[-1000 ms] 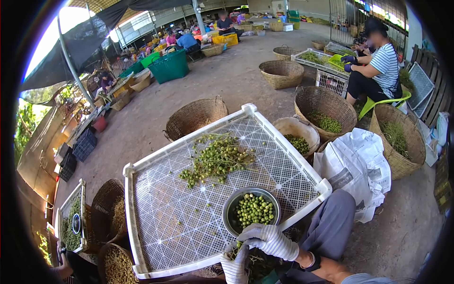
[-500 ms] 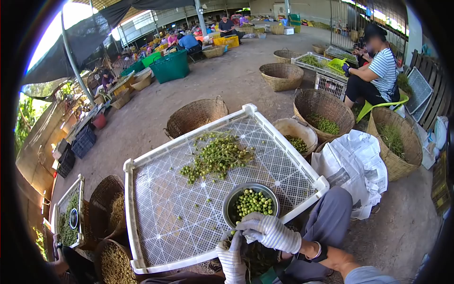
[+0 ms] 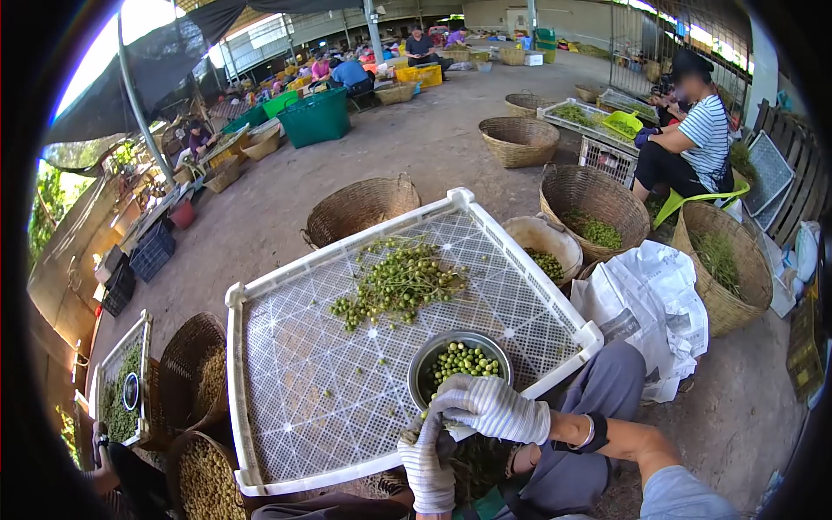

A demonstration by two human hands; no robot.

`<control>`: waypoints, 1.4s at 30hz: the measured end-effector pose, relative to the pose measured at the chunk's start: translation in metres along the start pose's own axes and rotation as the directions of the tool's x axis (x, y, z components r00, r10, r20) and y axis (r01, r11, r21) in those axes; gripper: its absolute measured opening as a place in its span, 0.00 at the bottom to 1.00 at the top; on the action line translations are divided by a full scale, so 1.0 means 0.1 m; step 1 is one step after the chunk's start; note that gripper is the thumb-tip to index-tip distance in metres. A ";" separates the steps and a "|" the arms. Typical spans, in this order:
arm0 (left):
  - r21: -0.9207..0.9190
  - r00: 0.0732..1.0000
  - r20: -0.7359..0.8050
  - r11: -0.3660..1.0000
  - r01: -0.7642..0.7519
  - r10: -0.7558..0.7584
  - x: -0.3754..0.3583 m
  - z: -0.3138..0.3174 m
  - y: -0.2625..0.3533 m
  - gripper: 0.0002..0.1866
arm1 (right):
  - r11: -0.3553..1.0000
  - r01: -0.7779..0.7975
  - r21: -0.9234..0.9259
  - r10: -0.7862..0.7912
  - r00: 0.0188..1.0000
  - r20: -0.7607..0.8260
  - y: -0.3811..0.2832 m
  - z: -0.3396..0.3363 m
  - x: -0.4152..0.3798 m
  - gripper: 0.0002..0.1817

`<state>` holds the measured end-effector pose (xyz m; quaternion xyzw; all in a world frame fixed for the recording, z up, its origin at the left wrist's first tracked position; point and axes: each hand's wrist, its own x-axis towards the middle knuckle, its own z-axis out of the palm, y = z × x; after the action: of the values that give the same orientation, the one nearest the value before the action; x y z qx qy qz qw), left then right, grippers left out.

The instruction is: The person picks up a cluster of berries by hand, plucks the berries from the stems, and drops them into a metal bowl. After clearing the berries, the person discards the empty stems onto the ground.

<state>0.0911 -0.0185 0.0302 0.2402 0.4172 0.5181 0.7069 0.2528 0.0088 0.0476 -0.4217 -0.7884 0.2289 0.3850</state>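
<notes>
My left hand, in a striped white glove, is closed in front of the tray's near edge. A bit of green sprig shows at its fingertips, mostly hidden. My right hand, gloved alike, has its fingers curled and pressed against the left fingertips; whatever lies between them is covered. Just beyond the hands sits a metal bowl holding small round green fruits. It rests on a white mesh tray. Farther up the mesh lies a heap of green fruits on thin stems.
Wicker baskets stand around the tray: one beyond it, one at right with green fruits, one at lower left with tan fruits. A white sack lies by my knee. A person in a striped shirt sits at right.
My hands stay together, with the right fingers now curled closer over the left fingertips. The right wrist has shifted slightly upward. The bowl and heap look about the same.
</notes>
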 end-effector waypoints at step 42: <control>-0.025 0.995 -0.094 0.999 0.037 -0.039 0.07 0.11 -0.12 0.06 | 0.798 -0.317 0.512 0.311 0.945 0.100 0.18 -0.08 -0.14 0.17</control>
<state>0.1073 -0.0157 0.0243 0.1991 0.4485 0.5201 0.6990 0.2727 0.0072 0.0339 -0.4246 -0.6179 0.4968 0.4372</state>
